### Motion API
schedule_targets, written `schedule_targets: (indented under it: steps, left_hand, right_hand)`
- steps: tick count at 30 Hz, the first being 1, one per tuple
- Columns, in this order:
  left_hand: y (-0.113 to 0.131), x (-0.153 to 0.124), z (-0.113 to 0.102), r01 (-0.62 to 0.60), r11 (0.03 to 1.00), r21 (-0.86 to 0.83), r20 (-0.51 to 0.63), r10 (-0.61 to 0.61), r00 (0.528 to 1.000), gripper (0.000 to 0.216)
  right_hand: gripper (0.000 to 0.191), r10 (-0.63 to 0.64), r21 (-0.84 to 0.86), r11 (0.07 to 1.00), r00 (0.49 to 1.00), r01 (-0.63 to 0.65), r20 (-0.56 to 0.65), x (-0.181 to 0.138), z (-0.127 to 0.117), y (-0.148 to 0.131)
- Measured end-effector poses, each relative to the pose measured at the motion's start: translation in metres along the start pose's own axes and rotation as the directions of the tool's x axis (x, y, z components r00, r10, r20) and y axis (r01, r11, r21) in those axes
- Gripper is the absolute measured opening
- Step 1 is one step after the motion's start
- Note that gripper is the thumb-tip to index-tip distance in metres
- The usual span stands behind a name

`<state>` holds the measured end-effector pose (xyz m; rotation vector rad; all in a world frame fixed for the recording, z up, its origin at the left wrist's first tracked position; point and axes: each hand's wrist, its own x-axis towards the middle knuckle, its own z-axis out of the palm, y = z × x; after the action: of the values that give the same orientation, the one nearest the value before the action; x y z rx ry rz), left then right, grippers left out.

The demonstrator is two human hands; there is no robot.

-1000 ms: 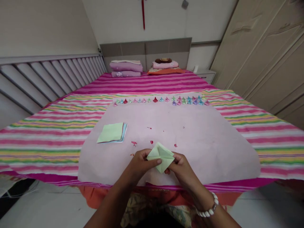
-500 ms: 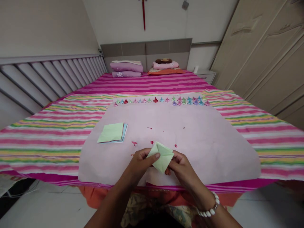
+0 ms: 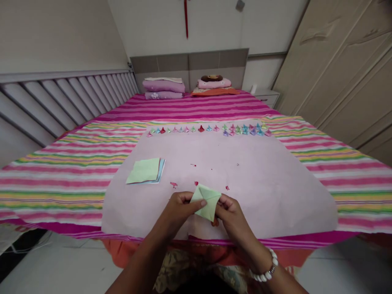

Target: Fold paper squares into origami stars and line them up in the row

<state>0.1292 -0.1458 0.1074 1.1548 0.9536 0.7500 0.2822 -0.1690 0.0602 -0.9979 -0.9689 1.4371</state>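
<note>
A pale green sheet of origami paper (image 3: 208, 205), folded with crease lines showing, is held up between my two hands near the front of the bed. My left hand (image 3: 180, 210) pinches its left side, thumb lying on the face of the paper. My right hand (image 3: 231, 214) grips the right corner, with some fingers tucked behind and hidden. To the left lies a stack of square coloured paper (image 3: 143, 170), pale green on top and blue beneath. Rows of small folded paper pieces (image 3: 201, 129) in several colours line the far edge of the pale sheet (image 3: 275, 183).
Tiny red figures (image 3: 173, 185) are printed or lying on the pale sheet beyond my hands. A striped bedspread (image 3: 58, 183) surrounds it. Folded bedding (image 3: 163, 87) sits by the headboard, a white rail (image 3: 76, 96) runs along the left, and a wardrobe (image 3: 346, 81) stands at right.
The green paper has turned slightly and its right corner has shifted left. My right hand has moved a little inward, while the left hand keeps its pinch.
</note>
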Motion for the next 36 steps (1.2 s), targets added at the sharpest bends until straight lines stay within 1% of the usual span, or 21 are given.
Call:
schedule_targets:
  steps: [3,6,7,10,12,15,18,22,25,28,31,34,36]
  left_hand:
    - [-0.001,0.001,0.000,-0.004,0.997,0.074,-0.043,0.007,0.999,0.023]
    - [-0.004,0.003,-0.001,-0.044,0.987,0.152,-0.067,0.055,0.996,0.022]
    - [-0.006,0.003,-0.001,-0.054,0.984,0.169,-0.074,0.067,0.995,0.022]
    - [-0.009,0.004,-0.001,-0.063,0.976,0.208,-0.079,0.081,0.994,0.023]
    - [-0.008,0.003,0.000,-0.074,0.967,0.243,-0.067,0.093,0.993,0.022]
    - [-0.006,0.002,0.004,-0.097,0.951,0.293,-0.041,0.114,0.993,0.022]
    - [-0.004,0.001,0.007,-0.088,0.964,0.252,-0.038,0.101,0.994,0.025]
    - [-0.007,0.002,0.005,-0.061,0.988,0.143,-0.043,0.068,0.997,0.029]
    - [-0.010,0.002,0.003,-0.036,0.989,0.145,-0.067,0.046,0.997,0.029]
    - [-0.011,0.001,0.003,-0.048,0.984,0.174,-0.095,0.065,0.993,0.028]
    - [-0.011,0.001,0.003,-0.049,0.982,0.185,-0.109,0.070,0.992,0.028]
    - [-0.010,0.001,0.005,-0.046,0.987,0.156,-0.091,0.061,0.994,0.027]
    - [-0.009,0.001,0.007,-0.045,0.991,0.123,-0.077,0.055,0.996,0.027]
  right_hand:
    - [0.017,0.014,-0.006,1.000,1.000,-0.013,0.013,-0.001,-0.001,0.002]
    - [0.018,0.034,0.020,0.999,0.998,-0.035,0.059,-0.002,-0.004,0.002]
    - [0.020,0.030,0.042,0.999,0.997,-0.034,0.075,-0.003,-0.005,0.002]
    - [0.034,-0.029,0.104,0.994,0.995,0.020,0.091,-0.003,-0.009,0.001]
    - [0.034,-0.060,0.084,0.995,0.995,0.053,0.085,-0.002,-0.011,0.000]
    - [0.026,-0.047,-0.009,0.999,0.998,0.048,0.051,-0.001,-0.012,-0.004]
    - [0.028,-0.043,-0.028,0.999,0.999,0.042,-0.015,0.000,-0.011,-0.007]
    - [0.024,-0.069,0.023,0.997,0.994,0.071,-0.086,0.000,-0.009,-0.003]
    - [0.022,-0.074,0.061,0.995,0.991,0.082,-0.114,0.000,-0.008,0.000]
    - [0.022,-0.064,0.088,0.993,0.992,0.073,-0.109,-0.001,-0.007,0.000]
    - [0.024,-0.030,0.114,0.993,0.997,0.038,-0.064,-0.001,-0.006,-0.002]
    - [0.026,-0.005,0.104,0.995,1.000,0.007,-0.023,-0.001,-0.006,-0.005]
    - [0.025,-0.005,0.098,0.995,1.000,0.008,-0.029,-0.001,-0.006,-0.005]
